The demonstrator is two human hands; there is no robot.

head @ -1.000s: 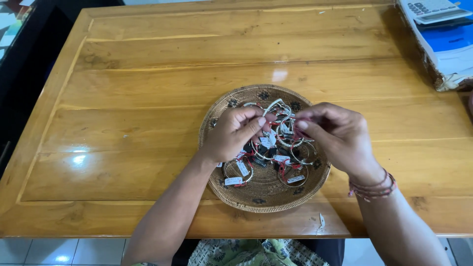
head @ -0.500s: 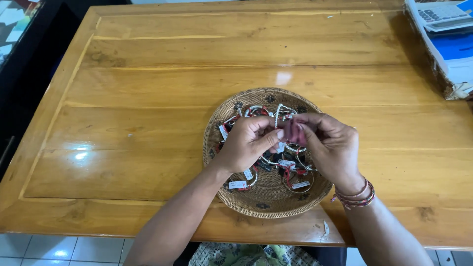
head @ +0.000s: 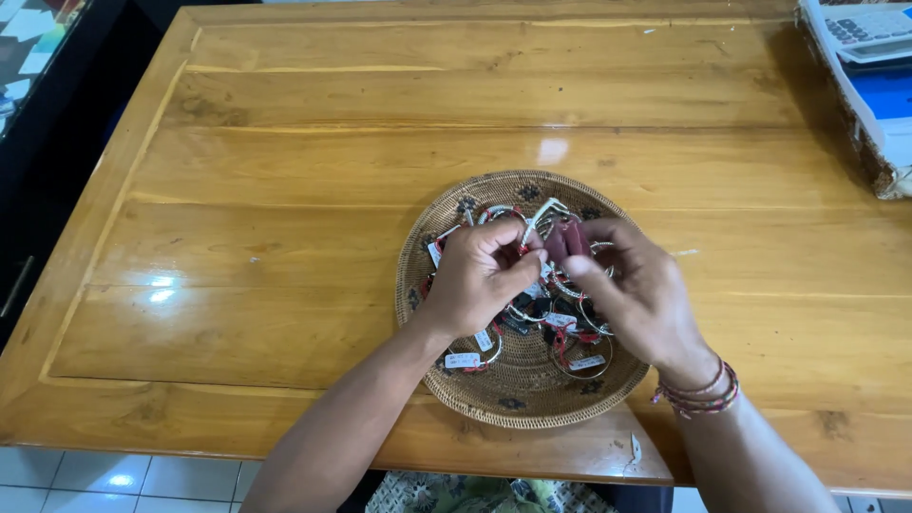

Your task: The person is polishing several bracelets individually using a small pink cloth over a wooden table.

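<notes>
Above the woven tray (head: 494,404), hands on a maroon piece (head: 567,239)

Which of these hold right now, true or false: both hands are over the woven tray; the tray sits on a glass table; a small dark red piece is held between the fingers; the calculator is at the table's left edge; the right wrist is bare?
1. Both hands are over the woven tray. True: the left hand and the right hand meet above it.
2. The tray sits on a glass table. False: it is a wooden table.
3. A small dark red piece is held between the fingers. True.
4. The calculator is at the left edge. False: it lies at the far right.
5. The right wrist is bare. False: it wears corded bracelets.
</notes>
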